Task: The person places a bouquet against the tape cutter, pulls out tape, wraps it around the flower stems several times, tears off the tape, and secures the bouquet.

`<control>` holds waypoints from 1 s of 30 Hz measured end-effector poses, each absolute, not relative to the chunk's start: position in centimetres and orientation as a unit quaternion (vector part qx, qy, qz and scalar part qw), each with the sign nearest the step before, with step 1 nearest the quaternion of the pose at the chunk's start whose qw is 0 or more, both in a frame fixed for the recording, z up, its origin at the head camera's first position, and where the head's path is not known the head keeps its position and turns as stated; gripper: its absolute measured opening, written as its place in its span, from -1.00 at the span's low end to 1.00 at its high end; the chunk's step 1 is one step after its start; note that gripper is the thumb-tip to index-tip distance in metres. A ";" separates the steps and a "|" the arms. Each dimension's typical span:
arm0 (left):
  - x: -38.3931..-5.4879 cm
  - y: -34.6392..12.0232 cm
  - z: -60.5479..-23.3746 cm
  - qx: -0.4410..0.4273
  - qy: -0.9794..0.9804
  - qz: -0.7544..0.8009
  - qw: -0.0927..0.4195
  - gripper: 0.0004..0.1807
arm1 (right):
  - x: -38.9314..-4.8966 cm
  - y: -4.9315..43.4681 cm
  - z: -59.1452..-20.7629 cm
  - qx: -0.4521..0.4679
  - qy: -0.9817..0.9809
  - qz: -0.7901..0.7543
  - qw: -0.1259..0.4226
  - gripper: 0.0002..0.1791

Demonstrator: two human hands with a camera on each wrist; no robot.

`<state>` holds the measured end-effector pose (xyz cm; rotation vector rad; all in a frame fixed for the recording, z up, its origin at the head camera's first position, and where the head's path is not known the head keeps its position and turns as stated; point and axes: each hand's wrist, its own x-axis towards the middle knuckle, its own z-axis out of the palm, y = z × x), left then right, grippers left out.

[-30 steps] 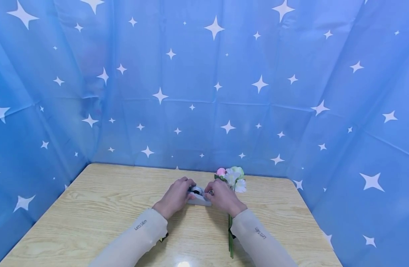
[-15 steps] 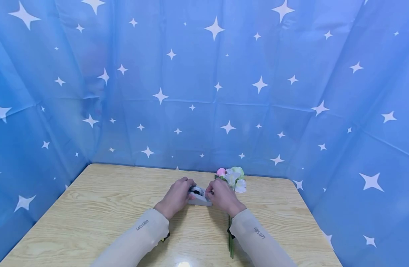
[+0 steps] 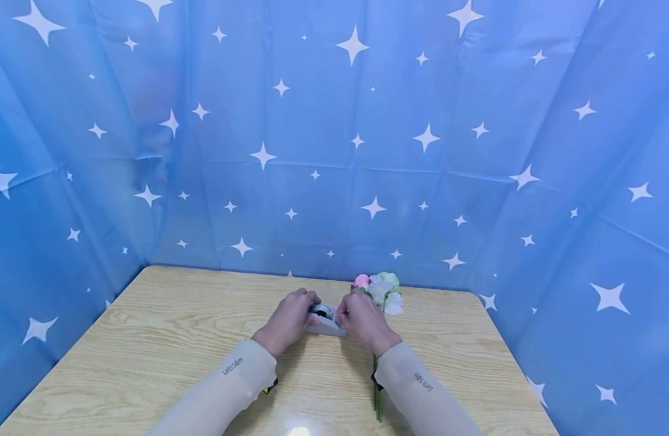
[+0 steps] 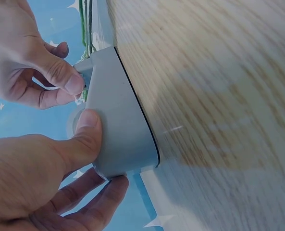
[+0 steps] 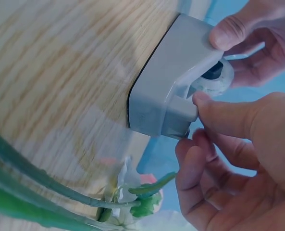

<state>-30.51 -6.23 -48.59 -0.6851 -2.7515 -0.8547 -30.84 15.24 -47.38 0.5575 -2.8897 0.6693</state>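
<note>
A grey desktop tape dispenser (image 3: 327, 327) sits on the table with a roll of clear tape (image 5: 223, 82) in it. My left hand (image 3: 287, 321) grips its rear end, the thumb on the near side wall and the fingers around the back, as the left wrist view shows. At the front end my right hand (image 3: 365, 320) has its thumb and curled fingers close at the cutter (image 5: 178, 118), pinching what looks like the tape's loose end. The tape strip itself is barely visible there. Under the right wrist run the green stems (image 3: 378, 399) of a bunch of flowers.
The pink, white and pale green flower heads (image 3: 386, 290) lie just beyond my right hand, near the far edge of the wooden table (image 3: 165, 339). Behind and at both sides hangs a blue curtain (image 3: 312, 133) with white stars.
The right fingers have shifted slightly at the dispenser's cutter end. The left hand, the dispenser and the flowers stay almost where they were.
</note>
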 end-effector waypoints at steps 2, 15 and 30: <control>-30.5 -6.2 -48.6 -0.230 -0.926 -0.287 0.091 -0.59 | -30.9 15.3 -47.4 0.187 -0.955 0.222 0.061 -0.84; -30.5 -6.1 -48.4 -0.224 -0.927 -0.288 0.087 -0.61 | -30.9 15.2 -46.9 0.188 -0.953 0.233 0.044 -0.78; -30.5 -6.2 -48.5 -0.218 -0.929 -0.288 0.081 -0.59 | -30.2 15.5 -46.1 0.172 -0.944 0.282 0.018 -0.75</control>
